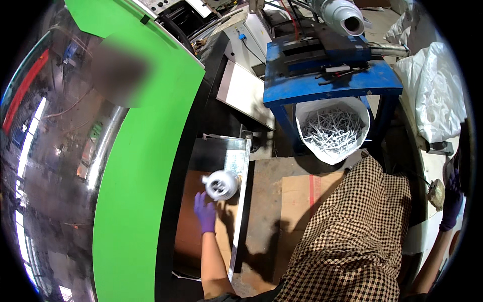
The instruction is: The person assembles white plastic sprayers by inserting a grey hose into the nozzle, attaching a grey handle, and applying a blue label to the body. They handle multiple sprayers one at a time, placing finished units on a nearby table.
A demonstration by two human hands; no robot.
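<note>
My left hand (205,214), in a purple glove, reaches into a metal tray lined with cardboard (188,221). Its fingers are stretched out and slightly apart, just beside a light grey plastic pipe fitting (222,184). The fitting has a round mouth facing up and a short side branch; small pale pieces show inside the mouth. Whether the fingertips touch it I cannot tell. At the far right edge my right hand (453,204), also gloved in purple, is raised against a dark object (464,156) whose kind I cannot make out. Its fingers are mostly hidden in shadow.
A green machine panel (136,201) runs along the left. Ahead stands a blue metal table (327,90) with tools and another grey fitting (342,17). Below it sits a white bag (307,143) full of thin white plastic scraps. White sacks (435,90) stand at right, beside a pale ledge.
</note>
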